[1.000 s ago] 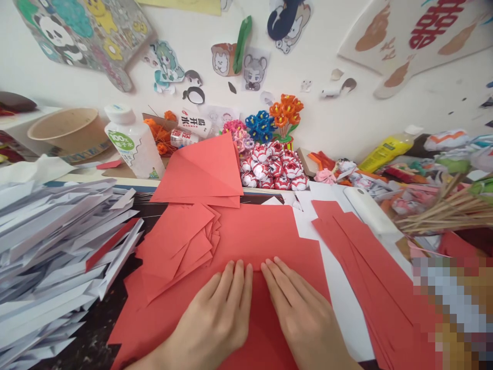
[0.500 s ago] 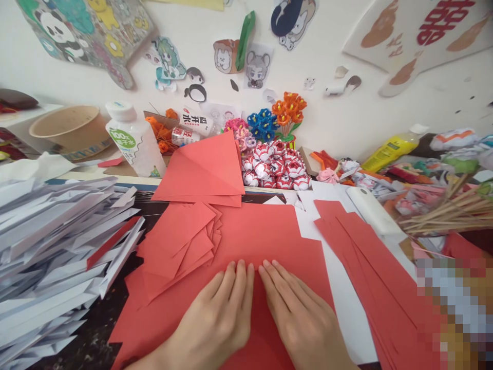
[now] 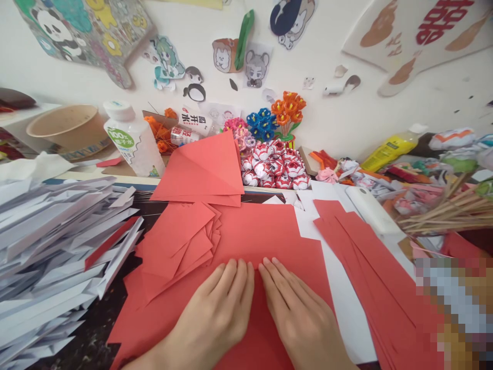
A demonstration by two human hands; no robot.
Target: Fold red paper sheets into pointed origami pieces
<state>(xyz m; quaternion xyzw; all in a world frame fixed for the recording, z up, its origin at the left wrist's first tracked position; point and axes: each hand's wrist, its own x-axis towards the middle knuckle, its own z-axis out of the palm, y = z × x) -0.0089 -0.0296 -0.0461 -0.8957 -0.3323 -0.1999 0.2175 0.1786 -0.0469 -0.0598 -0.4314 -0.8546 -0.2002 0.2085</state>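
My left hand (image 3: 221,308) and my right hand (image 3: 296,313) lie side by side on red paper (image 3: 269,226), almost meeting at the fingertips. The fingers of each hand are pressed together and bent down over the sheet, gripping a paper edge near the fingertips. A small fold shows in the narrow gap between them; the thumbs are hidden underneath. Just left of my left hand is a loose stack of small red paper pieces (image 3: 181,246). To the right of my right hand, long red paper strips (image 3: 365,267) overlap white paper (image 3: 342,298).
A big heap of folded white paper pieces (image 3: 54,246) covers the left side. Along the back stand a plastic bottle (image 3: 133,139), propped red squares (image 3: 200,169), red-and-white paper flowers (image 3: 275,167) and a yellow bottle (image 3: 393,149). Thin wooden sticks (image 3: 442,210) jut in from the right.
Both hands stay in nearly the same place, with my left fingers shifted very slightly. The view has moved a touch; the papers keep their places.
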